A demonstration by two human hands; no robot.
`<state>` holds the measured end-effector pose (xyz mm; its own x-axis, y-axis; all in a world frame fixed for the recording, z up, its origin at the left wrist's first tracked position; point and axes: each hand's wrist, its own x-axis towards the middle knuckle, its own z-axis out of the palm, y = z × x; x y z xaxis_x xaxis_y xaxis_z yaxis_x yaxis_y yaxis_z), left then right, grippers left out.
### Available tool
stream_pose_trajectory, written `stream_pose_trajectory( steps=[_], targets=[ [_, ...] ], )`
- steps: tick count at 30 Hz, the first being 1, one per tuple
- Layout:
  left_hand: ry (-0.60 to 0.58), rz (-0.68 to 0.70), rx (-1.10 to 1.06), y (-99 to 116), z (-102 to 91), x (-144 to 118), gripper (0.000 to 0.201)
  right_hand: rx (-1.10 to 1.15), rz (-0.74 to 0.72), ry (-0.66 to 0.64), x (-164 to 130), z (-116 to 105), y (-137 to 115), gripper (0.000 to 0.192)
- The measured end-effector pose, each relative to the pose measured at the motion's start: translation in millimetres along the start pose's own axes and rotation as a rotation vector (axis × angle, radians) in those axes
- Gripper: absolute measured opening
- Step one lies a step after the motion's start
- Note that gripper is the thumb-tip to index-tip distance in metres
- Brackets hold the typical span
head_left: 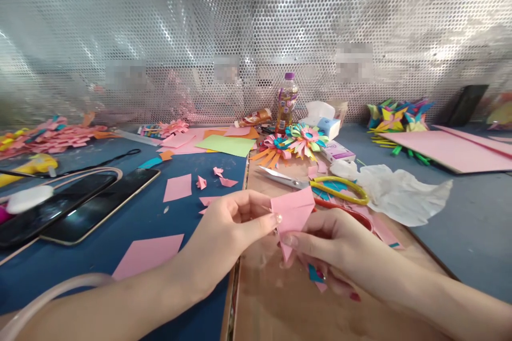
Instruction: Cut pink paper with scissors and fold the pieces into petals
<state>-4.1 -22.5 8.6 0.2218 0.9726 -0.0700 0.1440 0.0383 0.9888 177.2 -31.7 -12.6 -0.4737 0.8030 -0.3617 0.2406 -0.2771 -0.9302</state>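
Observation:
A pink sheet of folding paper (294, 212), creased and narrowing to a point at its lower end, is held up between both hands. My left hand (236, 224) pinches its left edge between thumb and fingers. Lower down, my right hand (330, 245) grips the pointed part, thumb in front. Under the right hand show small blue and pink paper bits (315, 274); whether the fingers touch them I cannot tell. Just beyond the hands lie scissors (340, 187) with yellow and red handles, blades toward the left. Small folded pink pieces (201, 182) rest on the blue surface.
Phones (104, 208) with a cable lie left. Flat pink squares (150, 254) and a green sheet (226, 145) are on the table. Behind stand a drink bottle (286, 104) and paper flowers (306, 139). Crumpled tissue (402, 192) lies right, before a perforated metal wall (248, 21).

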Motion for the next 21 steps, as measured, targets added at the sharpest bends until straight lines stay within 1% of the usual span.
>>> stream_pose_trajectory(
  steps=[3,7,11,15,18,21],
  targets=[
    [0.023,0.01,-0.003,-1.4,-0.4,2.0,0.014,0.012,0.007,-0.01,-0.7,1.3,-1.1,0.033],
    [0.016,0.008,-0.022,-2.8,-0.6,3.4,0.016,0.019,0.03,-0.016,-2.2,2.8,-4.0,0.032],
    [0.016,0.016,-0.061,-2.3,-0.7,4.2,0.025,0.073,0.002,0.077,-0.5,3.4,-3.1,0.035],
    [0.004,0.017,-0.084,-0.8,-0.2,4.1,0.033,0.029,-0.1,0.138,0.6,3.2,0.4,0.038],
    [0.003,0.039,-0.065,-0.3,0.0,3.2,0.032,-0.044,-0.145,0.145,-1.1,2.8,0.7,0.04],
    [0.003,0.057,-0.02,-0.1,-0.3,2.3,0.024,-0.052,-0.123,0.136,-2.4,2.0,-1.8,0.04]
  ],
)
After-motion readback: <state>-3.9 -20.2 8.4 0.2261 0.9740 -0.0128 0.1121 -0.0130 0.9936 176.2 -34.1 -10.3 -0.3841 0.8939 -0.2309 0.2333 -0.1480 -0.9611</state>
